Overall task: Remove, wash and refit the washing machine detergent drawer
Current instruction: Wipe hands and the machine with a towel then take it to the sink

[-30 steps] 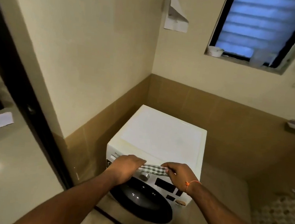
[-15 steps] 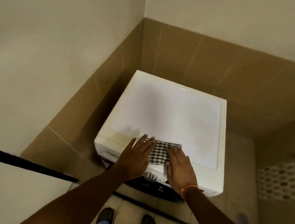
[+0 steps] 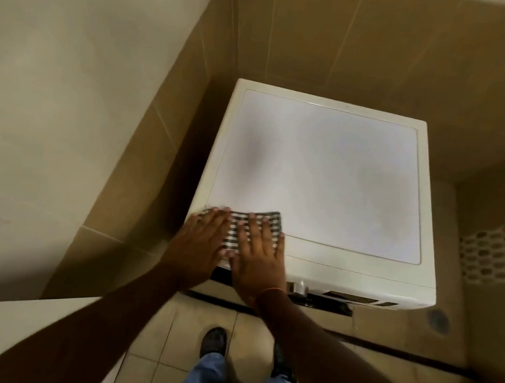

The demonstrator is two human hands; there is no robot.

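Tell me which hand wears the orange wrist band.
The right hand, flat on the checked cloth at the washing machine's front left corner. The left hand beside it has a bare wrist.

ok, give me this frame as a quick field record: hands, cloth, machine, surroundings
left hand: flat, palm down, fingers spread on the cloth
right hand: flat, palm down, on the cloth beside the left hand
black-and-white checked cloth: spread at the front left corner of the machine's top
white front-loading washing machine: in a tiled corner; rest of the top bare
silver control knob: on the front panel, right of the right hand
detergent drawer: not visible, hidden by hands
dark shoes: on the tiled floor
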